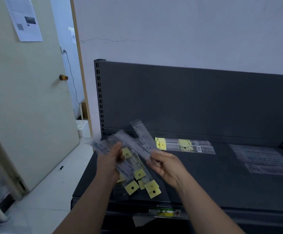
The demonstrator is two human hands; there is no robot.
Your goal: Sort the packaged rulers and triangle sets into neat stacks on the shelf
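Observation:
Over the left end of the dark grey shelf, my left hand grips a fan of several clear-packaged rulers; some have yellow header cards hanging below it. My right hand pinches the lower end of two clear-packaged rulers that angle up and left. A neat stack of rulers with yellow headers lies flat near the back panel. Farther right lies a stack of clear flat packages, contents unclear.
The shelf's dark back panel rises behind, with a slotted upright at its left. A price label sits on the front edge. A door and pale floor are to the left.

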